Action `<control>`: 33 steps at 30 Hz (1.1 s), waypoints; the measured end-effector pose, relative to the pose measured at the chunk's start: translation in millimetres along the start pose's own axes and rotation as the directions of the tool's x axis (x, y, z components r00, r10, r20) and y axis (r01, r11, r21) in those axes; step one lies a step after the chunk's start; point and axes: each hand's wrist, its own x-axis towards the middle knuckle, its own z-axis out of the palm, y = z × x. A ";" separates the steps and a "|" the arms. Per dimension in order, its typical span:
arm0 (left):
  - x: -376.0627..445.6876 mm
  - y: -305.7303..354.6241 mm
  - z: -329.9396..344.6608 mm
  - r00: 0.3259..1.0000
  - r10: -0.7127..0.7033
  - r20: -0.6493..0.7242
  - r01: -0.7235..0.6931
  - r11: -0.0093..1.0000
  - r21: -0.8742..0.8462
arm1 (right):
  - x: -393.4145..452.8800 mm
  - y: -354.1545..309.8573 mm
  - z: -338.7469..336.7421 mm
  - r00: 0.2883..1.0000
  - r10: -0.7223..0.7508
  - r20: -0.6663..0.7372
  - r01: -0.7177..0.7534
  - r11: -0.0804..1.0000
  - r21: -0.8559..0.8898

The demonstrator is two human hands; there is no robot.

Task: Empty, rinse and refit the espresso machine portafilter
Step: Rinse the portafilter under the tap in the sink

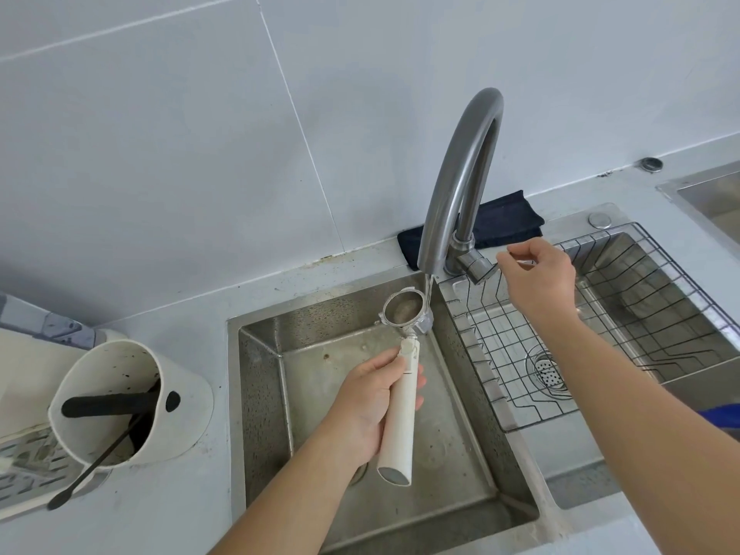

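Steel sink (256,394) rim clears portafilter (402,310) in left hand (370,406).

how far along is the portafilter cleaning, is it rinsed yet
Emptying looks done: the portafilter basket shows no puck, only brownish residue. Rinsing is in hand: the left hand holds the white handle over the sink, while water from the tap runs just past the basket's right edge. The right hand is at the tap lever. Refitting is left; no espresso machine clearly shows.

Brushed-metal faucet (460,186), water-spotted steel sink (260,394), matt white plastic portafilter (400,398) handle.
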 end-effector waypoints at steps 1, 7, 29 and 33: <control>0.8 0.0 0.7 1.000 -0.009 -0.010 0.009 1.000 -0.003 | 0.0 0.2 0.2 1.000 0.003 0.001 -0.003 1.000 0.001; 5.5 3.5 10.0 0.999 -0.022 -0.043 0.021 1.000 -0.015 | -1.4 0.2 -0.1 1.000 0.008 0.009 -0.008 1.000 0.011; 1.4 -4.0 -2.7 0.998 0.059 0.004 -0.058 0.970 0.234 | 0.6 3.3 0.9 1.000 0.007 0.001 -0.007 1.000 0.018; -2.5 -5.0 -15.9 0.996 0.094 0.014 -0.094 0.952 0.291 | 0.1 3.2 1.1 1.000 0.010 0.001 -0.010 1.000 0.022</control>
